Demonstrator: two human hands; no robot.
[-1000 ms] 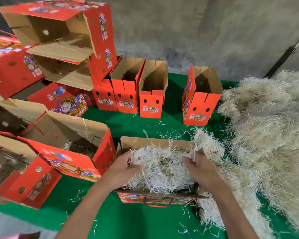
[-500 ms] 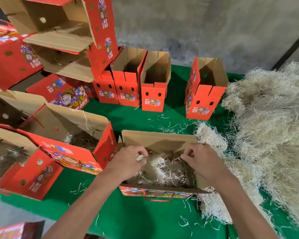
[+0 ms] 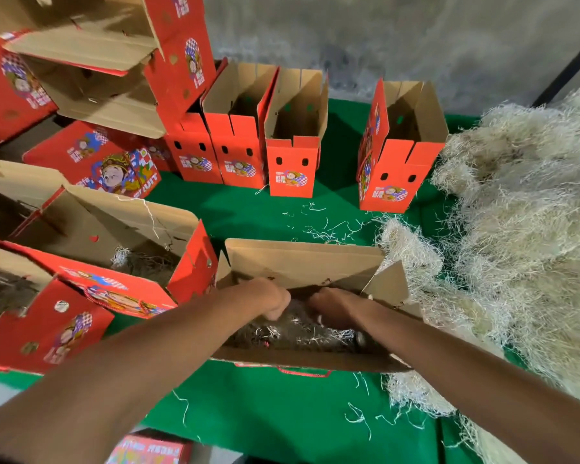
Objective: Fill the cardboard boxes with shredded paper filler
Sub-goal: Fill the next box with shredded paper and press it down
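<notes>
An open red cardboard box lies on the green cloth in front of me, its brown inner wall facing up. Shredded paper filler sits low inside it, dark in shadow. My left hand and my right hand are both deep inside the box, close together, fingers curled down into the filler. Their fingertips are hidden. A big heap of pale shredded paper covers the right side of the table and touches the box's right flap.
Boxes with filler inside lie close on the left. Several empty upright red boxes stand at the back, one apart by the heap. More boxes are stacked at top left. Loose strands dot the green cloth.
The filler that bulged above the box rim a second ago is now pushed down inside. Both hands have sunk deeper and moved closer together. My view has moved nearer.
</notes>
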